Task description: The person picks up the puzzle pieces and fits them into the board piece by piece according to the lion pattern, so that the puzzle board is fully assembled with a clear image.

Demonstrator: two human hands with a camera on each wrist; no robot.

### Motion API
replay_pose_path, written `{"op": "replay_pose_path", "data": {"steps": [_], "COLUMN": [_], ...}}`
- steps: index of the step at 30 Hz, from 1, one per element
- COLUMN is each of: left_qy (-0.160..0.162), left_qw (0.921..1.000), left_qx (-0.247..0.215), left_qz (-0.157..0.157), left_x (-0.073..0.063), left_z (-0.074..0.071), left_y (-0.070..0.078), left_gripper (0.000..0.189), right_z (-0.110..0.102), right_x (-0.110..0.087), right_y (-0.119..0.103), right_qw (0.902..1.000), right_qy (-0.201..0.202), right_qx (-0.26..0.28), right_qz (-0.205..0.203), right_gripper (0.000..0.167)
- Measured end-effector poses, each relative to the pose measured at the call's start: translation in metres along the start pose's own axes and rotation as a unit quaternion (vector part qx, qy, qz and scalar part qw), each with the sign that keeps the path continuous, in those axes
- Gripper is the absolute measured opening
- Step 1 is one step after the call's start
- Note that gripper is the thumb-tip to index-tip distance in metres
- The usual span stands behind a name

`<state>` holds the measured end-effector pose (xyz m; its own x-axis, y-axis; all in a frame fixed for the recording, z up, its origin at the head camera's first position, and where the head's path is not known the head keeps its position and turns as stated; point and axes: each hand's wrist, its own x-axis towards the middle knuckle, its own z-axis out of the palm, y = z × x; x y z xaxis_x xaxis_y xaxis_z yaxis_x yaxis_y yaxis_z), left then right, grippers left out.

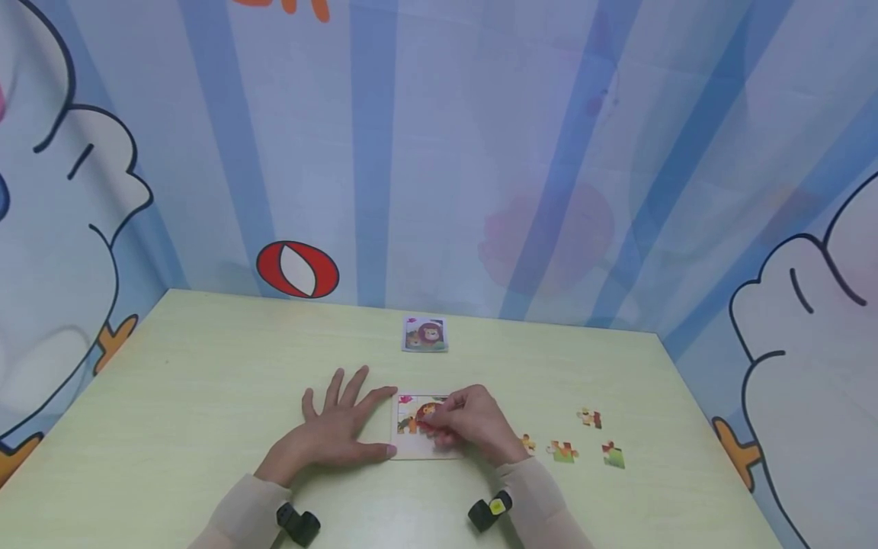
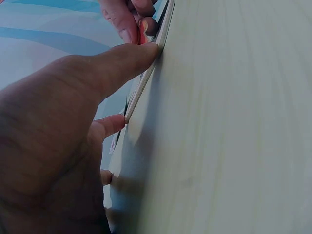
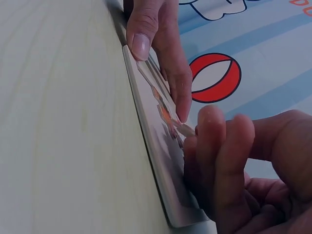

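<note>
A white puzzle board (image 1: 411,450) lies flat on the table, its upper left part filled with joined pieces showing a lion. My left hand (image 1: 332,433) is spread beside it, with thumb and index fingertip touching the board's left edge. Over the board, my right hand (image 1: 473,418) pinches a puzzle piece (image 3: 185,129) between thumb and fingers, tilted and right at the joined pieces in the right wrist view. Most of the held piece is hidden by the fingers; a red-orange bit of it shows in the left wrist view.
Several loose puzzle pieces lie right of the board, among them a green-edged one (image 1: 613,455), an orange and green one (image 1: 564,451) and one farther back (image 1: 589,417). Behind the board sits a lion picture card (image 1: 424,334). A printed blue curtain (image 1: 439,152) hangs along the table's back edge.
</note>
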<state>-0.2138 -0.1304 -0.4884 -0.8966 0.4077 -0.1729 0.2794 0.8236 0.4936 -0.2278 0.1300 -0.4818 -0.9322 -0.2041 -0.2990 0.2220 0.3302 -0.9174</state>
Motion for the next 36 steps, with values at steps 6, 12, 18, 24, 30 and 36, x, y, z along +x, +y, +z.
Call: {"op": "replay_pose_path", "data": {"steps": [6,12,18,24,30,36], "left_qy": [0.000,-0.001,0.004,0.025,0.023,0.011], "left_qw": [1.0000,1.0000,0.9999,0.9993,0.9994,0.9997], "left_qx": [0.002,-0.001,-0.012,-0.018,-0.017,-0.019], "left_qz": [-0.001,-0.002,0.002,0.018,0.017,0.009], "left_x": [0.001,0.000,0.004,0.006,0.005,0.006], "left_z": [0.000,-0.001,0.003,0.010,0.011,0.008], "left_y": [-0.001,0.000,-0.005,-0.011,-0.012,-0.009], "left_gripper": [0.093,0.093,0.094,0.096,0.097,0.096], "right_z": [0.006,0.012,0.012,0.010,0.012,0.011], "right_x": [-0.003,-0.004,-0.003,-0.002,0.001,0.002], "right_y": [-0.003,-0.005,-0.002,0.001,0.005,0.007], "right_qw": [0.9953,0.9787,0.9774,0.9752,0.9676,0.9689], "right_qy": [0.043,0.093,0.094,0.091,0.110,0.110], "right_qx": [-0.087,-0.182,-0.188,-0.199,-0.225,-0.218], "right_qz": [-0.007,-0.022,-0.024,-0.034,-0.033,-0.042], "right_gripper": [0.026,0.038,0.035,0.029,0.034,0.035]}}
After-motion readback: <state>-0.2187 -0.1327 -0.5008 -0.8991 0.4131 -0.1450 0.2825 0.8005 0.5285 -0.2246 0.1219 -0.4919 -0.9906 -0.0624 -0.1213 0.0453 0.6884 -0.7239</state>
